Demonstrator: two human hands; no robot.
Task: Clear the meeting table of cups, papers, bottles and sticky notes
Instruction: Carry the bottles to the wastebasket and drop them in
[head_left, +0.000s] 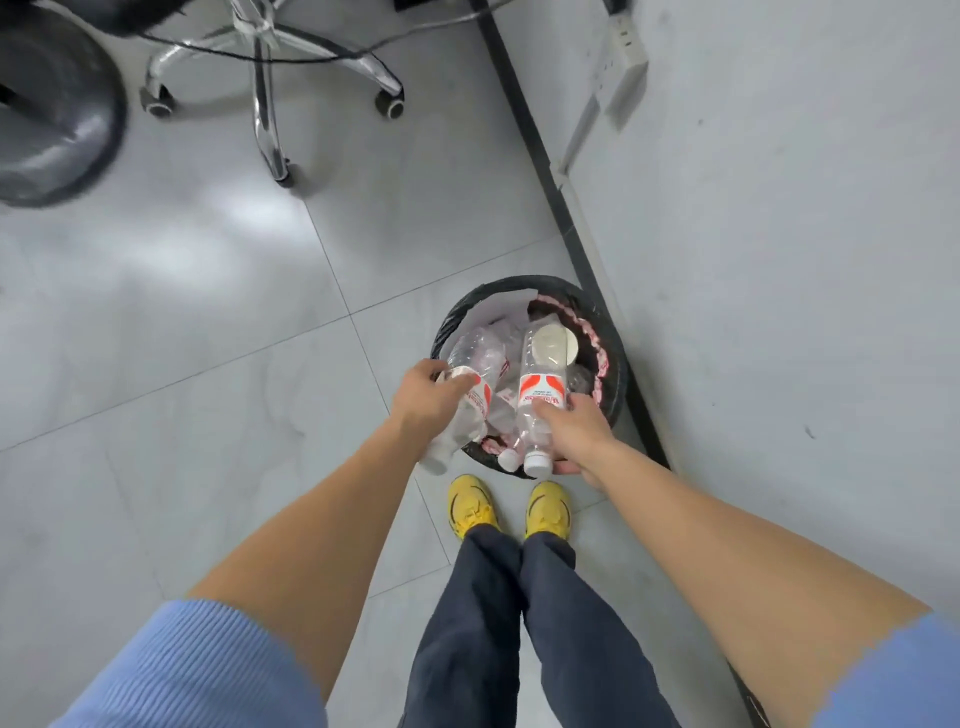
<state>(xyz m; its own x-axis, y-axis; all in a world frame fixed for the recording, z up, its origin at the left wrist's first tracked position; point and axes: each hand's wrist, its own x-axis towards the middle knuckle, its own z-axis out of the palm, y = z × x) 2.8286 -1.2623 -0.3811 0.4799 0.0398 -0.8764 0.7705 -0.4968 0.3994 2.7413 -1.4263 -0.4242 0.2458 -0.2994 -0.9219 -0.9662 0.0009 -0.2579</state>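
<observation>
Left hand and right hand each grip a bottle over the bin of paper and plastic.

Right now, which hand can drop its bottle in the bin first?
Probably the right hand. Its bottle already lies over the open trash bin, bottom pointing in. The left hand holds its bottle at the bin's near-left rim, with the cap end sticking out over the floor.

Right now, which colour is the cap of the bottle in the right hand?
White, seen in the head view: the cap of the bottle.
</observation>
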